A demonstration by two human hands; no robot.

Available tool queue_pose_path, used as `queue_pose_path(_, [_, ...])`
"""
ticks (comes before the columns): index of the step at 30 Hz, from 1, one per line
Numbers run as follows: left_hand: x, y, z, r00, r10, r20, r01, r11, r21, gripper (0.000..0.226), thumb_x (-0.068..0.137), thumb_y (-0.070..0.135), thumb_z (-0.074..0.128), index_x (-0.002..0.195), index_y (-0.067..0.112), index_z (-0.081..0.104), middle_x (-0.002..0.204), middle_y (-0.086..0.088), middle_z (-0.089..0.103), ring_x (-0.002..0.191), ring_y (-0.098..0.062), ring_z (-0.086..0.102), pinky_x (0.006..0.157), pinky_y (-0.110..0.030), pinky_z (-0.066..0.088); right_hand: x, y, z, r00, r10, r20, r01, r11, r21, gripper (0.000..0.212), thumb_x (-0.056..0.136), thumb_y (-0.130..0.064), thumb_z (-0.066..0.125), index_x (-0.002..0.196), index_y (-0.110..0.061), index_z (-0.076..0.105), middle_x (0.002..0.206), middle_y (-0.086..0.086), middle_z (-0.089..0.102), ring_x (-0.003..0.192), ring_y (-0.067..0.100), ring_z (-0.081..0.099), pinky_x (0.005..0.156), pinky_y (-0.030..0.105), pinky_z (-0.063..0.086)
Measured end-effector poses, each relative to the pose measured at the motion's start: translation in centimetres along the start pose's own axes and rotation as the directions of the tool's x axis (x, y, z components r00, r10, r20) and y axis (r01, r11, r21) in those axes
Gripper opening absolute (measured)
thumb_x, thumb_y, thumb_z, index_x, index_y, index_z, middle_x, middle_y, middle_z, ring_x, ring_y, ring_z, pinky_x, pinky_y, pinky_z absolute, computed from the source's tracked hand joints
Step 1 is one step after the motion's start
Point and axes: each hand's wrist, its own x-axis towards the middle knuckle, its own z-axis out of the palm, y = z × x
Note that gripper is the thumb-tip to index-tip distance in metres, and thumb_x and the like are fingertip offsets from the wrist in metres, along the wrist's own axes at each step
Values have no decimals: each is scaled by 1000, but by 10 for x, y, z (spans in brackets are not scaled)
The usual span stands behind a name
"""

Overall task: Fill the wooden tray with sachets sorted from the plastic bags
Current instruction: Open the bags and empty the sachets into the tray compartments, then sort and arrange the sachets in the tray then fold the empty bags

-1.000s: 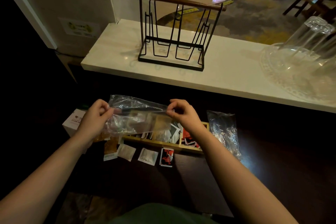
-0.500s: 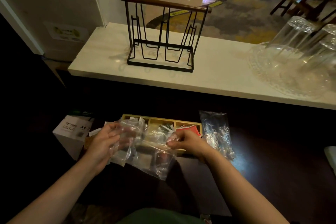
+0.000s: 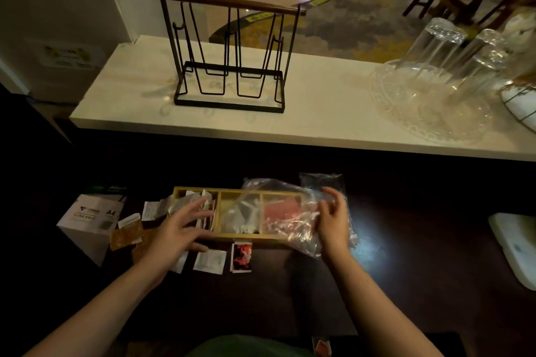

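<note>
A wooden tray [image 3: 246, 238] with three compartments lies on the dark table. Its left compartment holds upright white sachets [image 3: 206, 211]. A crumpled clear plastic bag [image 3: 287, 220] is draped over the middle and right compartments, and a red sachet [image 3: 280, 209] shows through it. My right hand [image 3: 333, 220] rests against the bag's right side with fingers apart. My left hand [image 3: 179, 226] hovers open over the tray's left end, holding nothing. Loose sachets lie around the tray: a white one [image 3: 210, 261], a red and black one [image 3: 241, 257] and brown ones [image 3: 126, 236].
A second clear bag [image 3: 320, 180] lies behind my right hand. A white A4 paper box [image 3: 90, 220] stands at the left. On the pale counter behind stand a black wire rack [image 3: 229, 66] and a glass dish with upturned glasses [image 3: 435, 95]. A white object [image 3: 516, 243] sits far right.
The bag I held stretched between both hands has come down and to the right onto the tray. My left hand has let go of it and opened, and sachets now lie loose around the tray.
</note>
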Motion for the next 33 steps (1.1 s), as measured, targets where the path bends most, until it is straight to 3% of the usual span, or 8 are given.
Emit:
queue_pose_path(4, [21, -22, -30, 960, 77, -269, -18, 977, 214, 37, 92, 2, 48, 122, 23, 53, 122, -7, 59, 98, -21, 61, 71, -26, 50, 31, 22, -38, 952, 11, -306, -28, 998, -54, 48, 85, -10, 41, 102, -53, 53, 101, 18, 67, 69, 26, 56, 67, 47, 49])
queue_pose_path(7, [39, -43, -74, 876, 194, -441, 74, 850, 522, 34, 92, 4, 48, 124, 13, 55, 122, -13, 59, 106, -29, 56, 70, -31, 44, 34, 24, -46, 944, 74, -322, -123, 983, -134, 46, 88, -1, 40, 98, -40, 62, 105, 15, 70, 77, 25, 60, 72, 39, 46])
queue_pose_path(10, [52, -74, -120, 918, 103, -382, 192, 727, 659, 43, 90, 14, 55, 132, 20, 49, 136, -15, 50, 121, -33, 48, 93, -45, 44, 38, 40, -54, 938, 159, -309, -252, 923, -290, 36, 87, 2, 45, 115, -11, 64, 116, 21, 66, 103, 37, 61, 89, 39, 44])
queue_pose_path(15, [48, -109, -134, 984, -77, -162, 169, 705, 689, 67, 88, 23, 60, 146, 31, 27, 159, -3, 10, 146, -27, 7, 116, -47, 16, 34, 53, -60, 942, 250, -225, -336, 732, -593, 32, 82, -10, 64, 114, -11, 68, 122, 32, 56, 111, 46, 53, 97, 47, 44])
queue_pose_path(21, [54, -113, -110, 983, -154, -97, 178, 700, 691, 86, 84, 43, 62, 146, 41, 2, 157, 7, -13, 145, -21, -14, 117, -49, 4, 33, 33, -47, 943, -75, -325, -174, 720, -672, 34, 76, 0, 61, 110, 1, 66, 139, 29, 40, 122, 51, 43, 104, 55, 37])
queue_pose_path(25, [57, -118, -103, 989, -147, -33, 127, 693, 709, 95, 80, 43, 67, 145, 41, -3, 156, 9, -17, 144, -21, -17, 117, -49, 6, 28, 12, -15, 881, -464, -95, 242, 613, -752, 34, 68, 10, 59, 99, 1, 69, 131, 27, 50, 115, 46, 49, 94, 48, 42])
queue_pose_path(29, [61, -127, -108, 988, -153, 19, 76, 592, 802, 98, 77, 52, 64, 146, 42, -5, 156, 9, -18, 144, -20, -18, 116, -47, 6, 3, -29, 57, 861, -409, 303, 509, 686, -520, 35, 79, -1, 61, 113, -11, 63, 130, 12, 52, 120, 29, 46, 100, 38, 41])
queue_pose_path(33, [60, -122, -108, 994, -105, 4, 49, 498, 866, 97, 76, 51, 63, 149, 32, 2, 160, 2, -9, 146, -25, -8, 116, -44, 8, -22, -36, 145, 479, -431, 765, 876, 297, -381, 40, 85, -15, 63, 125, -15, 56, 138, 8, 51, 126, 25, 48, 102, 42, 46])
